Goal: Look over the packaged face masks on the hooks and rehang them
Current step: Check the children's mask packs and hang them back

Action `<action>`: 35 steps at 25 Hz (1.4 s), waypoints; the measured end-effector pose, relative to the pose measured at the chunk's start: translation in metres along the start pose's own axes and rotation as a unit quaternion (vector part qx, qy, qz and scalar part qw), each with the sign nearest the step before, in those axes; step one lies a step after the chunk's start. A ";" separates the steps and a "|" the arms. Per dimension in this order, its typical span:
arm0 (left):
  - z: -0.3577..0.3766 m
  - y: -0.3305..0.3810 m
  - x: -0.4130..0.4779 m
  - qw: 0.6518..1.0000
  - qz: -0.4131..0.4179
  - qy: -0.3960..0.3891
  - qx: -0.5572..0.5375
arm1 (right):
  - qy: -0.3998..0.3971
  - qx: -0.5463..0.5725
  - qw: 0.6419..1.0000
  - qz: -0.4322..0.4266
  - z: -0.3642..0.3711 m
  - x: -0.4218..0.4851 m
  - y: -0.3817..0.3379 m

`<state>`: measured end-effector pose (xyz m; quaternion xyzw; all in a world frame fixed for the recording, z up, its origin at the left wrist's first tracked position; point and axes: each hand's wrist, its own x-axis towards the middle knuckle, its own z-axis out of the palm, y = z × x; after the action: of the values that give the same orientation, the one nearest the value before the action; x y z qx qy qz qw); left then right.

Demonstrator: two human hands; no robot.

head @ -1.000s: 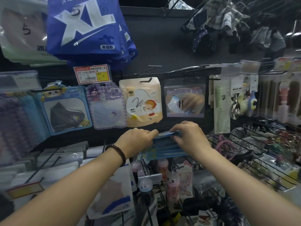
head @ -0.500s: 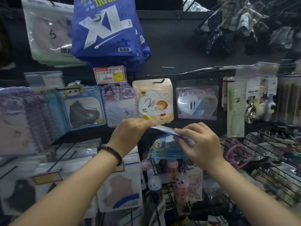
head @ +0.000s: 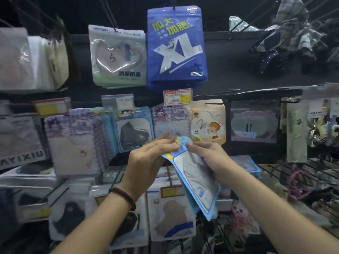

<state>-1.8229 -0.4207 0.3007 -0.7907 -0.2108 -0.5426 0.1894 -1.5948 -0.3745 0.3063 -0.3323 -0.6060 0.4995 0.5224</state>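
Up from the lower rack since a moment ago: beneath the blue XL pack point(head: 176, 46), your stack of blue-edged mask packs point(head: 196, 178) hangs tilted, near the cream pack point(head: 207, 121). Your right hand point(head: 209, 156) grips its top edge; your left hand point(head: 146, 162) pinches the top corner.

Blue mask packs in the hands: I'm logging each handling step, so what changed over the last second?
The blue mask packs, flat and edge-on a second ago, were raised and tipped so their fronts face the camera. The left hand moved its grip to the front pack's top corner; the right hand kept hold of the stack. The cream pack and others on hooks hang unchanged.
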 end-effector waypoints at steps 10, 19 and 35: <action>-0.038 0.022 -0.013 0.752 -0.487 0.147 -0.419 | 0.139 0.065 0.981 -0.115 0.072 0.007 0.000; -0.061 -0.005 -0.027 0.777 -0.495 0.236 -0.309 | 0.107 0.073 0.985 -0.110 0.110 0.021 -0.002; -0.096 -0.023 -0.016 0.867 -0.403 0.287 -0.051 | 0.110 0.090 0.982 -0.121 0.153 0.027 -0.024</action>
<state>-1.9151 -0.4539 0.3202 -0.4546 -0.4192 -0.7851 -0.0342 -1.7460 -0.3955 0.3438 -0.2609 -0.5329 0.4451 0.6707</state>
